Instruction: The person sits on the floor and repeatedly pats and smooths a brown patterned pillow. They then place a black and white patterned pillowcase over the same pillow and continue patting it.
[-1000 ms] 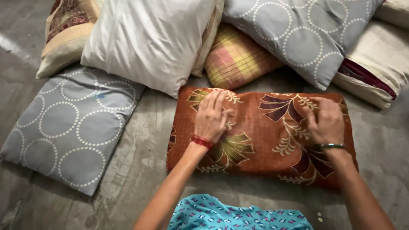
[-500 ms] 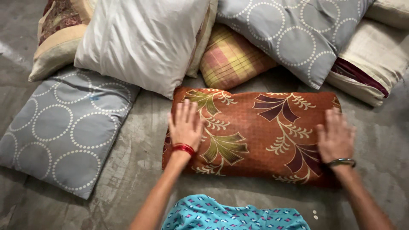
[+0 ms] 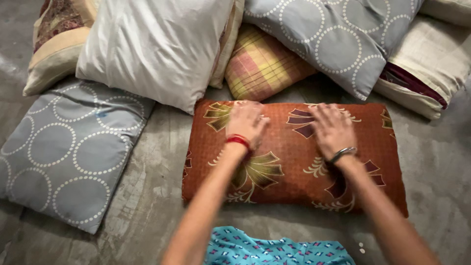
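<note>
On the grey concrete floor, a rust-orange pillow with a leaf pattern is laid flat, just in front of a heap of other pillows. The left hand and the right hand are pressed palm-down on its far half, each grip released, fingers spread, nothing grasped. A grey pillow with white circles lies to the left.
</note>
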